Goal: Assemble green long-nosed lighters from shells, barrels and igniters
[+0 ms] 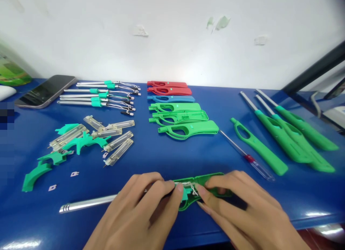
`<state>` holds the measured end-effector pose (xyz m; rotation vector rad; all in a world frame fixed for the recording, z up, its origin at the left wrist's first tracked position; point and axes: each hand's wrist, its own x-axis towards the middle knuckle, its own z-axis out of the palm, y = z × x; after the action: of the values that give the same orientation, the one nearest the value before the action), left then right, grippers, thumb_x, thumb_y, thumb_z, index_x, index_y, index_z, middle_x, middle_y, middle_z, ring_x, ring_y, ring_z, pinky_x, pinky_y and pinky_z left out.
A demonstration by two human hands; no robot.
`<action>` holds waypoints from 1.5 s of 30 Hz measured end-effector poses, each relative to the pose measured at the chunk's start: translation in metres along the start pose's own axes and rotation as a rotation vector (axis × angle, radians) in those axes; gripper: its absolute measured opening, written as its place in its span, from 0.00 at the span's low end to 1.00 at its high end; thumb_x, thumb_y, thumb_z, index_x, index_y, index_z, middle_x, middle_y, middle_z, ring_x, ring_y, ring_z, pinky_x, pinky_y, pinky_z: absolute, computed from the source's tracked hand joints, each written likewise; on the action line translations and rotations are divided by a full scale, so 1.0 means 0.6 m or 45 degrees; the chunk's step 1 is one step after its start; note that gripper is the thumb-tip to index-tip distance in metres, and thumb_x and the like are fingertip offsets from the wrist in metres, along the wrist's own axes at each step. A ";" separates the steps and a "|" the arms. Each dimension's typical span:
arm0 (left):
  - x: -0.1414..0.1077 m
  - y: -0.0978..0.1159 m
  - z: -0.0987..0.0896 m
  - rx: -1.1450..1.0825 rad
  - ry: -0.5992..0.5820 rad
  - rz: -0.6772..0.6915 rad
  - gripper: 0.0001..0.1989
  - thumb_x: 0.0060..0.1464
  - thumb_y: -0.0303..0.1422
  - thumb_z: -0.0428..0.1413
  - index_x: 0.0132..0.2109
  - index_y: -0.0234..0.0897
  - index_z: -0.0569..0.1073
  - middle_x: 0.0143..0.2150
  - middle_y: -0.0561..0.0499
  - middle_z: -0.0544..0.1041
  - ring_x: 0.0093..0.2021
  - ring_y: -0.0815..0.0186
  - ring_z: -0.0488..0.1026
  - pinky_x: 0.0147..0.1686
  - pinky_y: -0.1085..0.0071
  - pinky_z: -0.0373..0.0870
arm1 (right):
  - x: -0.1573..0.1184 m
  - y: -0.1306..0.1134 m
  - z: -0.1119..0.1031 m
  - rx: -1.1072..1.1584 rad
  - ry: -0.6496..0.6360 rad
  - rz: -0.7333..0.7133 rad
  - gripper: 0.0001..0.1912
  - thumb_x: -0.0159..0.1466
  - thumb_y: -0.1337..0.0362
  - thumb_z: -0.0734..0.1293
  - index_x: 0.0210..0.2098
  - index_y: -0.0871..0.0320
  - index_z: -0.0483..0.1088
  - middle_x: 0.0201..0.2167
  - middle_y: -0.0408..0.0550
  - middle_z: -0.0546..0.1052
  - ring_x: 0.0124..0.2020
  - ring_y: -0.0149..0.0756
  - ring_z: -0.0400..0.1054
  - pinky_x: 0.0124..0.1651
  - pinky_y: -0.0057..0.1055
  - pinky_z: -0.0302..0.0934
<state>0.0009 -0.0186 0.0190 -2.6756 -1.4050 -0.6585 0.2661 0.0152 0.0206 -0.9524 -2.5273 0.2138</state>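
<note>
Near the front of the table, an open green lighter casing half (208,178) lies between my two hands. My left hand (145,203) is closed on the casing's left part, thumb and fingertip pressing by a teal trigger (184,195). A silver metal tube (88,203) sticks out leftward from under that hand. My right hand (242,203) is closed round the casing's right part, its fingertips touching white wires (193,189) inside. Fingers hide much of the interior.
Behind lie red casings (169,91), a blue casing (172,99) and green casings (191,128). Tubes with wires (81,103), clear fuel tanks (118,151) and teal triggers (36,175) are left. A screwdriver (249,158), loose casing (258,147) and assembled lighters (285,138) lie right; a phone (45,91) is far left.
</note>
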 end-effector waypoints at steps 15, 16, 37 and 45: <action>0.008 -0.011 0.001 0.246 0.157 0.431 0.23 0.74 0.23 0.42 0.50 0.41 0.82 0.50 0.55 0.81 0.56 0.65 0.71 0.59 0.66 0.66 | 0.022 -0.001 0.006 0.313 0.137 0.109 0.08 0.74 0.68 0.68 0.47 0.52 0.80 0.31 0.39 0.78 0.30 0.26 0.71 0.34 0.22 0.67; 0.008 -0.010 0.001 0.248 0.155 0.435 0.23 0.74 0.23 0.41 0.50 0.40 0.82 0.50 0.54 0.82 0.56 0.65 0.71 0.59 0.65 0.66 | 0.022 -0.003 0.006 0.313 0.142 0.113 0.08 0.74 0.69 0.69 0.47 0.53 0.81 0.31 0.39 0.78 0.29 0.26 0.71 0.33 0.22 0.67; -0.015 -0.031 0.006 -0.200 0.154 -0.089 0.16 0.74 0.25 0.49 0.53 0.45 0.80 0.47 0.55 0.79 0.52 0.65 0.70 0.58 0.69 0.63 | 0.012 0.008 0.007 0.273 0.075 0.033 0.08 0.75 0.68 0.67 0.50 0.55 0.79 0.35 0.43 0.81 0.32 0.26 0.75 0.36 0.19 0.73; -0.022 -0.014 0.005 -0.084 0.044 -0.159 0.16 0.76 0.29 0.45 0.55 0.46 0.77 0.53 0.54 0.77 0.59 0.58 0.68 0.62 0.60 0.59 | 0.003 0.005 0.005 0.304 0.074 0.075 0.10 0.75 0.69 0.68 0.51 0.53 0.79 0.36 0.43 0.81 0.34 0.27 0.76 0.37 0.20 0.73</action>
<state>-0.0112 -0.0235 0.0098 -2.6278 -1.5783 -0.7704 0.2654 0.0190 0.0176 -0.9233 -2.3575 0.4867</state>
